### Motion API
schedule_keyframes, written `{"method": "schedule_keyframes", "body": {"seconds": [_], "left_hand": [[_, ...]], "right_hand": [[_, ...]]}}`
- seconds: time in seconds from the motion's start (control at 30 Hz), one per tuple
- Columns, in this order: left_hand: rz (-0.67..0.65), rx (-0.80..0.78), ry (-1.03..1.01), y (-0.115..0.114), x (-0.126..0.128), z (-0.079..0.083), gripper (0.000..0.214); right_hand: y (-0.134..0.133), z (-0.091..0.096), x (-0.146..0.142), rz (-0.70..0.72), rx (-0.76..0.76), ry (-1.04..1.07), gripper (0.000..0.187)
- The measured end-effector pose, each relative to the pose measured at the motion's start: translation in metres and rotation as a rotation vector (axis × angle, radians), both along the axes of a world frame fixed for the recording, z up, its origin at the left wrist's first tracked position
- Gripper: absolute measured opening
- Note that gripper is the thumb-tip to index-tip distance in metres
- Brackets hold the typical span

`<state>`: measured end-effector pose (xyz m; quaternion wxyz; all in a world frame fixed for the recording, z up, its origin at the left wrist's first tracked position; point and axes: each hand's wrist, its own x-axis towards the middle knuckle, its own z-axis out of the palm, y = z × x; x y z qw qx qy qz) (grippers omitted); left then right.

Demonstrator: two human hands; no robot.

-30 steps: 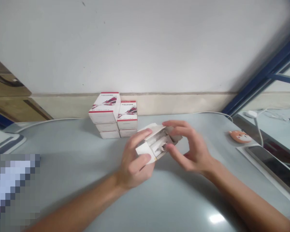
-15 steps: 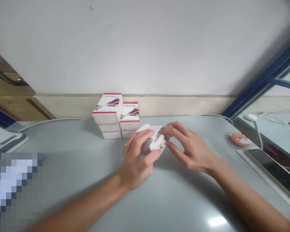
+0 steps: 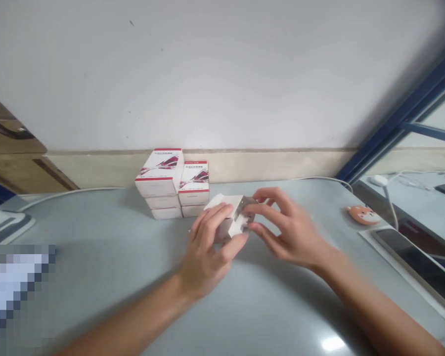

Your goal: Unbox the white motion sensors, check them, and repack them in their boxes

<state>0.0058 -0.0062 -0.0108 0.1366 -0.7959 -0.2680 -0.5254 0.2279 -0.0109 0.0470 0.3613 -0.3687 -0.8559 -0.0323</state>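
Observation:
My left hand (image 3: 208,254) is wrapped round a small white cardboard box (image 3: 236,201), fingers over its top and thumb along the near side. The box lies tilted, its open end facing right with a flap standing out. Inside the opening a white piece (image 3: 239,225) shows; its kind is hard to make out. At that opening my right hand (image 3: 291,227) has its index finger and thumb on the white piece, the other fingers curled behind the flap. Just behind and left stand stacked white-and-red boxes (image 3: 159,187) with printed tops.
The grey table (image 3: 133,277) runs back to a wall. To the right are an orange animal-faced object (image 3: 363,215), a dark phone-like slab (image 3: 415,257) and a white cable (image 3: 391,207). A white device (image 3: 9,227) stands at the left edge, above a blurred-out patch.
My right fingers have moved slightly left, further into the box's open end, and the white piece sticks out less. The whole view has shifted a little.

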Motion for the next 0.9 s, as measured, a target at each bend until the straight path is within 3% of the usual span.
{"method": "schedule_keyframes", "body": {"seconds": [0.1, 0.3, 0.5, 0.7, 0.77, 0.83, 0.9], "left_hand": [[0.005, 0.012, -0.009, 0.001, 0.001, 0.001, 0.037], [-0.016, 0.027, 0.025, 0.0, 0.001, 0.002, 0.038], [-0.028, 0.027, 0.005, 0.003, 0.0, 0.003, 0.039], [-0.051, 0.026, -0.04, 0.009, -0.001, 0.002, 0.045], [-0.044, -0.006, -0.074, 0.01, -0.003, 0.0, 0.048], [-0.041, -0.056, -0.114, 0.012, -0.004, -0.003, 0.05], [-0.046, -0.095, -0.153, 0.012, -0.005, -0.004, 0.051]], "right_hand": [[-0.005, 0.003, -0.001, -0.011, -0.118, -0.053, 0.035], [-0.004, 0.007, 0.0, 0.087, -0.31, 0.079, 0.017], [0.001, 0.005, 0.002, 0.129, -0.252, 0.071, 0.031], [0.006, 0.003, 0.004, 0.164, -0.208, 0.217, 0.018], [0.01, 0.002, 0.007, 0.117, -0.148, 0.369, 0.016], [0.016, 0.0, 0.015, -0.018, -0.128, 0.487, 0.018], [0.026, -0.006, 0.027, -0.196, -0.204, 0.432, 0.025]]}}
